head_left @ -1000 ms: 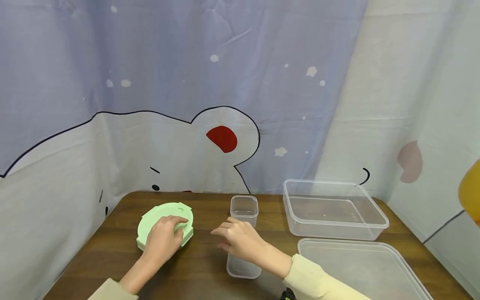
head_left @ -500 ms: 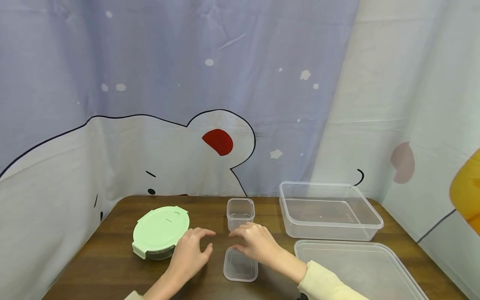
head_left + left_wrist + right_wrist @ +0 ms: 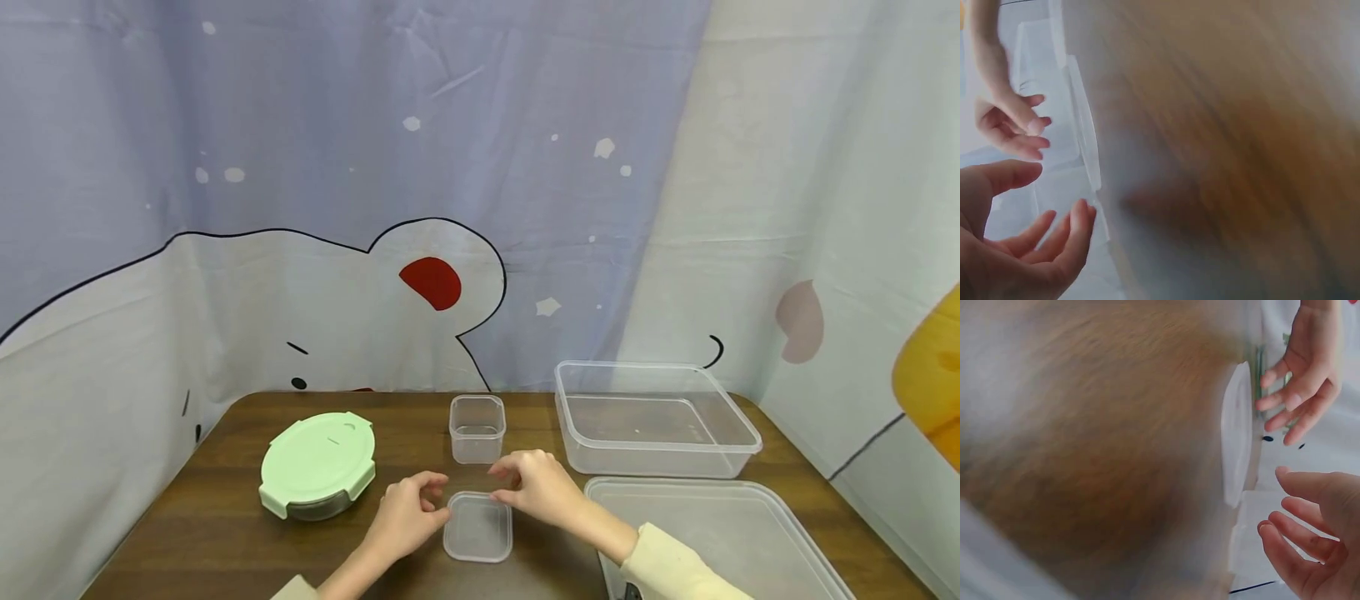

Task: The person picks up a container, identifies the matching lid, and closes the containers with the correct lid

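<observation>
A small clear square lid [image 3: 478,528] lies flat on the table in front of a small clear square container [image 3: 477,430], which stands upright and uncovered. My left hand [image 3: 408,513] hovers at the lid's left side, fingers loosely bent, thumb tip right at its edge in the head view. On the other side, my right hand [image 3: 542,490] is over the lid's upper right corner with its fingers curved and apart. Both wrist views show a gap between thumb and fingers of each hand, with nothing held. Seen from the right wrist, the lid [image 3: 1237,434] appears edge-on.
To the left sits a round container with a green clip lid [image 3: 318,458] on top. A large clear rectangular box [image 3: 660,458] stands uncovered at the back right, its big flat lid [image 3: 705,525] lying in front. A printed curtain [image 3: 337,292] hangs behind the wooden table [image 3: 202,533].
My left hand has left the green lid and come right to the small lid. My right hand has shifted a little right, from in front of the small container to the lid's right side.
</observation>
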Demonstrator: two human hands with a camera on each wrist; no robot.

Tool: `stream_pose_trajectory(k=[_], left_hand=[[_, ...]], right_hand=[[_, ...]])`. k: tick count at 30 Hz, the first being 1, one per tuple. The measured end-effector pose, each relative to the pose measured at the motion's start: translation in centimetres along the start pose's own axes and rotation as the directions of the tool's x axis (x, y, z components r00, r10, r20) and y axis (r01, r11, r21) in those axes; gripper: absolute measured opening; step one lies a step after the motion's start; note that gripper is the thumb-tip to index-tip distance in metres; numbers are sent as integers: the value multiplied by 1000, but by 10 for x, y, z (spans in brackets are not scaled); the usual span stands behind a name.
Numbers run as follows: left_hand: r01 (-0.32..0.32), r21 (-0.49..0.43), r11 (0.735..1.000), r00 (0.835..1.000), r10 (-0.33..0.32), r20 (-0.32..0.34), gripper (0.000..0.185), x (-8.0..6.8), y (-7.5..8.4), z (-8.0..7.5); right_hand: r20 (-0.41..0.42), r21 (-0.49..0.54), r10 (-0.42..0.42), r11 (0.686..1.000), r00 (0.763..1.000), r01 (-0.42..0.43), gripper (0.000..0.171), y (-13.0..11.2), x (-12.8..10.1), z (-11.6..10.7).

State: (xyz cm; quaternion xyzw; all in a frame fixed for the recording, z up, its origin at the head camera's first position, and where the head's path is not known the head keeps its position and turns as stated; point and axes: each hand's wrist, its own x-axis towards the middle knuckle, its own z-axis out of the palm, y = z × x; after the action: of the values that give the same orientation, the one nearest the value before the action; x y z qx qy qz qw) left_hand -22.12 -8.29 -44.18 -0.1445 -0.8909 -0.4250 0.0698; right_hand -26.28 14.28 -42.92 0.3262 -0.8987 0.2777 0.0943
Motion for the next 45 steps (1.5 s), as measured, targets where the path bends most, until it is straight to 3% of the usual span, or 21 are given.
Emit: stream_pose_trajectory(k=[5, 10, 22, 36, 45], left_hand=[[90, -42, 995, 996, -88, 34, 48, 2, -2, 4], [106, 2, 994, 994, -106, 27, 48, 4, 0, 7], [212, -120, 970, 972, -196, 132, 42, 11, 3, 8], [237, -167, 957, 962, -208, 176, 36, 15, 1, 10], [244, -207, 947, 960, -205, 192, 36, 13, 2, 10]], right_hand=[[22, 34, 44, 998, 999, -45, 22, 11, -3, 3], [50, 45, 79, 996, 996, -81, 19, 15, -4, 3], [86, 63, 201, 976, 976, -207, 15, 10, -4, 4], [88, 44, 201, 978, 976, -206, 5, 7, -2, 6], [93, 161, 283, 942, 955, -294, 6, 11, -3, 11]])
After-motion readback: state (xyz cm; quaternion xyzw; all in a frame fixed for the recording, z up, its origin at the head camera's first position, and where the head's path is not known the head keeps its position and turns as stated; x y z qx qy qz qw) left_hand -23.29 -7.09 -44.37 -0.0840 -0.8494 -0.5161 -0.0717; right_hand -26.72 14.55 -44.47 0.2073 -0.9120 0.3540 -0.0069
